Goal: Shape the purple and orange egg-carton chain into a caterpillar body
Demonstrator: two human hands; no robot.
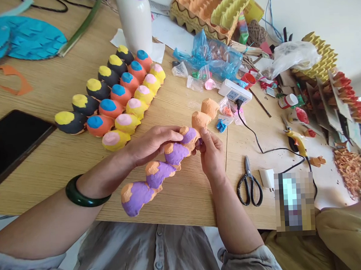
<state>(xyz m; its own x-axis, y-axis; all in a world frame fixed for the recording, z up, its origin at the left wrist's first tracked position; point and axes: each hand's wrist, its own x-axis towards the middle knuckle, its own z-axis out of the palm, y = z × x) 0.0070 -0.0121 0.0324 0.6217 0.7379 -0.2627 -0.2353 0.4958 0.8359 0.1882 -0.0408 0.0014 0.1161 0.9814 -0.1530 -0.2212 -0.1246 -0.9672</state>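
Observation:
Between my hands is an egg-carton strip (176, 154), a row of orange cups held at a slant above the table. Purple clay-like covering lies over the nearer cups, leaving orange tops; the two far cups are plain orange. My right hand (212, 151) grips the strip near its far part, thumb on top and fingers curled underneath. The fingers of my left hand (152, 143) close on it from the left, at a purple-covered cup; some fingertips are hidden. Left of the strip stand finished-looking rows of cups: black with yellow tops (89, 104), orange with blue tops (109, 107), yellow with pink tops (127, 122).
Black-handled scissors (249, 183), a white charger (266, 179) and a corded power strip (234, 92) lie at right. A yellow glue gun (296, 141) is farther right. A phone (17, 143) lies left, a white bottle (136, 24) stands behind. Another person (345, 231) sits right.

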